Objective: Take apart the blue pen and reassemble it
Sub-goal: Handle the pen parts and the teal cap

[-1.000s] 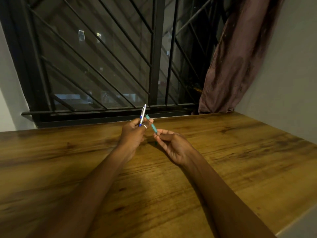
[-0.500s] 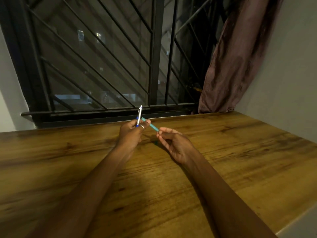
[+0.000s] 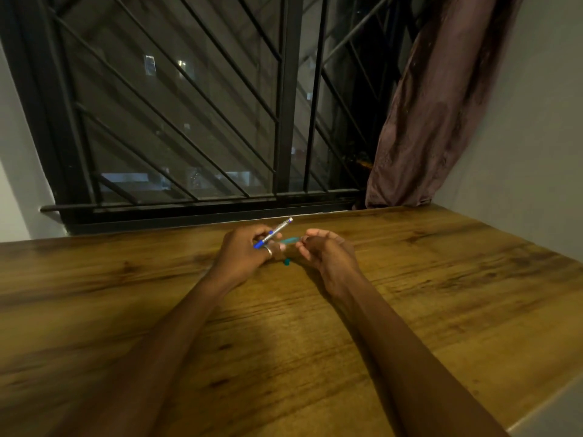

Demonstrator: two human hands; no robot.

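My left hand (image 3: 244,250) grips a silver pen part with a blue end (image 3: 273,232), tilted up to the right above the wooden table (image 3: 441,294). A teal pen part (image 3: 289,240) lies level between both hands; my right hand (image 3: 325,249) pinches its right end, and its left end meets my left fingers. A small teal piece (image 3: 286,262) shows just below the hands, near the table surface. I cannot tell whether it rests on the wood. A ring sits on a left finger.
A barred window (image 3: 284,121) runs along the table's far edge. A brownish curtain (image 3: 435,105) hangs at the back right beside a grey wall (image 3: 530,137). The table's near right edge (image 3: 542,405) is in view.
Both hands have dropped lower toward the table. The silver part has tipped from nearly upright to slanting right. The teal part has gone from slanted to level between the hands.
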